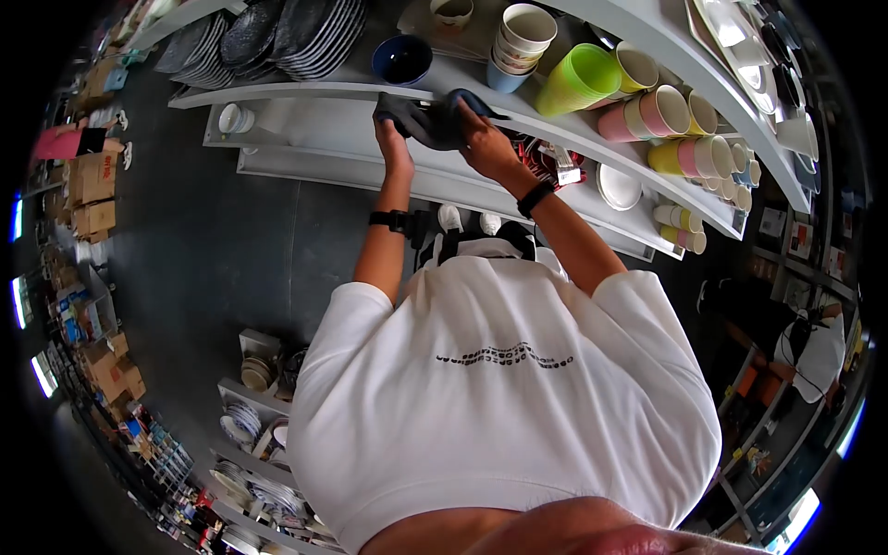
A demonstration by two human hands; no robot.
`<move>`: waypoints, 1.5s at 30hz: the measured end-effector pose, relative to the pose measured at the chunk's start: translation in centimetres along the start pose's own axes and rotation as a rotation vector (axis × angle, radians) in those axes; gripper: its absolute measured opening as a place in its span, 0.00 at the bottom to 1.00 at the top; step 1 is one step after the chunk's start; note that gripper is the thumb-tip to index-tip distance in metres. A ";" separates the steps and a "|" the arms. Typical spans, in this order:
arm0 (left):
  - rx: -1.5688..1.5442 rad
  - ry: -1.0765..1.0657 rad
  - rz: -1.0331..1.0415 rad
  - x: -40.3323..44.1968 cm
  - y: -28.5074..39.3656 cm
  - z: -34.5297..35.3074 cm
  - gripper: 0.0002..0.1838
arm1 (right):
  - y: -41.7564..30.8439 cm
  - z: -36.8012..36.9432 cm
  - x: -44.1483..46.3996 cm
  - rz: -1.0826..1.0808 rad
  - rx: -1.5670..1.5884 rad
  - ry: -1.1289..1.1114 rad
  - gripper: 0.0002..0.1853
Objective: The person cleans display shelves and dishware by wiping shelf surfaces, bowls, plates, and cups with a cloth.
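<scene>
A dark grey cloth [424, 124] is stretched between both hands at the front edge of a shelf. My left hand [392, 141] grips its left end, and my right hand [483, 139] holds the bunched right end. Just beyond the cloth, a dark blue bowl [402, 60] sits on the shelf. To the right of the bowl stand a stack of patterned cups [520, 42] and a bright green cup [578, 80]. Stacks of dark plates [314, 37] are at the left.
Pink and yellow cups [661, 116] line the shelf [305, 90] at the right. A white plate [619, 187] and red packaged items [548, 162] lie lower. Cardboard boxes [91, 190] and a person in pink [65, 141] are far left; another person [819, 347] is at the right.
</scene>
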State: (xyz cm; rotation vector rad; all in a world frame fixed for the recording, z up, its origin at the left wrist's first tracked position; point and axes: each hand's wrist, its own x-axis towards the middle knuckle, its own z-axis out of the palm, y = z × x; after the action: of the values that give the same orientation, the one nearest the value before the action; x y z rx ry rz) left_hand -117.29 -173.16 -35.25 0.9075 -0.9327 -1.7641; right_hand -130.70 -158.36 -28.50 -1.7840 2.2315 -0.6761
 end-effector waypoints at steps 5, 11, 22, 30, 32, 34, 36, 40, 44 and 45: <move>-0.084 -0.047 -0.171 -2.9 -0.5 2.3 0.30 | -0.4 0.1 1.7 -0.064 0.050 -0.073 0.21; 0.290 -0.183 -0.203 -7.2 -1.8 5.6 0.34 | 1.9 -3.3 -2.7 -0.074 0.021 -0.055 0.19; 0.442 -1.109 -0.237 -14.4 -9.0 16.0 0.30 | 11.5 -9.4 -18.6 0.353 0.082 0.284 0.13; 0.747 -1.272 0.036 -19.2 -13.7 21.7 0.34 | 14.7 -12.0 -24.9 0.555 -0.006 0.476 0.13; 0.629 -1.132 -0.100 -19.9 -12.6 21.2 0.27 | 14.8 -11.1 -24.3 0.488 -0.049 0.502 0.15; 0.586 -1.065 0.122 -19.2 -10.3 20.8 0.13 | 13.5 -11.6 -23.1 0.409 -0.119 0.437 0.17; 0.719 -0.946 0.238 -18.4 -6.9 19.8 0.15 | 12.6 -11.1 -21.2 0.334 -0.111 0.333 0.19; 1.314 -0.661 0.352 -14.4 -5.6 13.5 0.27 | 11.2 -9.2 -16.6 0.179 -0.080 0.223 0.20; 1.394 -0.631 0.258 -14.6 -3.7 14.7 0.29 | 10.8 -8.7 -16.7 0.184 -0.017 0.224 0.17; 1.413 -0.714 0.233 -14.8 -4.1 15.3 0.29 | 12.0 -8.8 -17.5 0.204 -0.101 0.200 0.16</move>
State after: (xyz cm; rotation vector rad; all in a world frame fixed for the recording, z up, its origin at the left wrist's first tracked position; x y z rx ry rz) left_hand -127.62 -154.96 -29.41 0.8505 -2.7656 -1.0091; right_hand -140.55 -137.66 -28.59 -1.5619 2.5784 -0.7393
